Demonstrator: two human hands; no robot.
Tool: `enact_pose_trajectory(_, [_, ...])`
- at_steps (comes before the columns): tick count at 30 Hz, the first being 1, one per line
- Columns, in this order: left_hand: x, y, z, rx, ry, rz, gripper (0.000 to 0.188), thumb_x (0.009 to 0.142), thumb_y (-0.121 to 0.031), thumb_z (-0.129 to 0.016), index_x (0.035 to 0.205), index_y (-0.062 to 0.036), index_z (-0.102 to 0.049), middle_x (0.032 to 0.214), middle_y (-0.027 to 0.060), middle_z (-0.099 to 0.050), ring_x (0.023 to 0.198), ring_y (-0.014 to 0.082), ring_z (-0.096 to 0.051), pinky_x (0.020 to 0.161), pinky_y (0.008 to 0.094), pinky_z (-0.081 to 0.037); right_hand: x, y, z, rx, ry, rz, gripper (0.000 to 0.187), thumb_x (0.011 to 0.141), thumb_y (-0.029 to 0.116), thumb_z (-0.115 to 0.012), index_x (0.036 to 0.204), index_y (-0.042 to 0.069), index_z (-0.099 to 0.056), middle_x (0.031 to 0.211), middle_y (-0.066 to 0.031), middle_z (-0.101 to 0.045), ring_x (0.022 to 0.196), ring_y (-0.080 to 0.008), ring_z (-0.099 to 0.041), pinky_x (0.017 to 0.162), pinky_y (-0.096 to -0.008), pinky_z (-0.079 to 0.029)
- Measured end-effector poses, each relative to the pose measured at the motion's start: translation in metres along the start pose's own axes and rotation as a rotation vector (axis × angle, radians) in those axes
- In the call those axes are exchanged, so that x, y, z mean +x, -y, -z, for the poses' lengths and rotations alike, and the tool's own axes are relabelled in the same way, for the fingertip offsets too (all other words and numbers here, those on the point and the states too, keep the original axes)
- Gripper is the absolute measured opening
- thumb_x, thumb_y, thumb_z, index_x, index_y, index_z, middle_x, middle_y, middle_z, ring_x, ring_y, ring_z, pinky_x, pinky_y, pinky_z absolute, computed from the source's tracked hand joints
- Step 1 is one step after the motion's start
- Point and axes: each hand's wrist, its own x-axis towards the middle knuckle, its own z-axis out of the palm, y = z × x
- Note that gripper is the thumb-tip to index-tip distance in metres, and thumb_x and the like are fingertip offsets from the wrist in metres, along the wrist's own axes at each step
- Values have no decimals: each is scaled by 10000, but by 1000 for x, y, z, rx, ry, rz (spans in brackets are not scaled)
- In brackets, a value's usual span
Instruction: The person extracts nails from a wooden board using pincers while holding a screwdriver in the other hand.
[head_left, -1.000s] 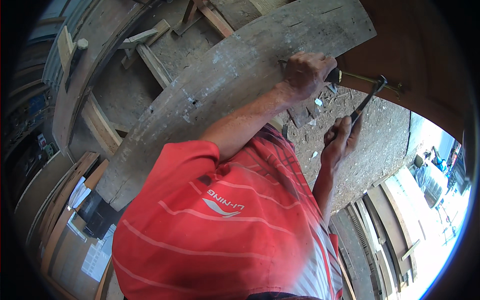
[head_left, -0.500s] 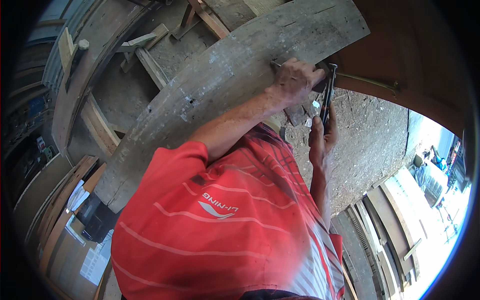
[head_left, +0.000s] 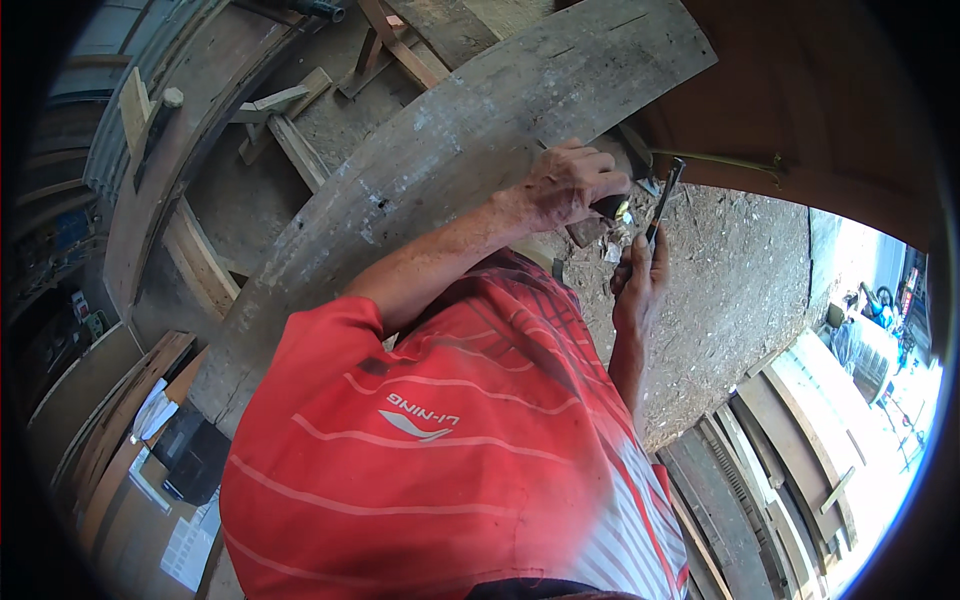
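My left hand is closed over the near edge of a long grey board in front of me. A dark rounded object with a yellowish spot beside it pokes out under its fingers; its kind is unclear. My right hand holds a slim dark metal tool by its lower end, thumb along it. The tool stands tilted, its shiny tip up beside a large brown panel. A small wood block shows below my left hand.
A thin yellow-green strip runs along the brown panel. Littered ground lies beyond my right hand. Planks are stacked at the lower right. Timber framing and a curved wooden piece stand at the left.
My left hand has shifted left and a little toward me. The metal tool in my right hand has tilted more to the right, its tip lower and apart from the left hand.
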Motion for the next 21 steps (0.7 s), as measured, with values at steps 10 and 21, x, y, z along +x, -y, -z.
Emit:
enact_pose_trajectory(10, [17,27,-3,-89,57,-101,405,690,-357,-849,911,-143,-586,808,35,-615,776,273,-650,706,387,-493,-27,-18,-1,-1,42,-7,593,1033,293,-609,1536,81,-378,714,56,-470,492,-10,-371,413,-199,-286])
enact_pose_trajectory(21, [23,26,0,-179,-4,0,378,664,-280,-855,904,-118,-613,811,71,-672,747,332,-673,666,436,-525,-25,0,1,10,26,82,602,1032,258,-617,1542,67,-362,707,61,-460,501,-5,-368,420,-190,-277])
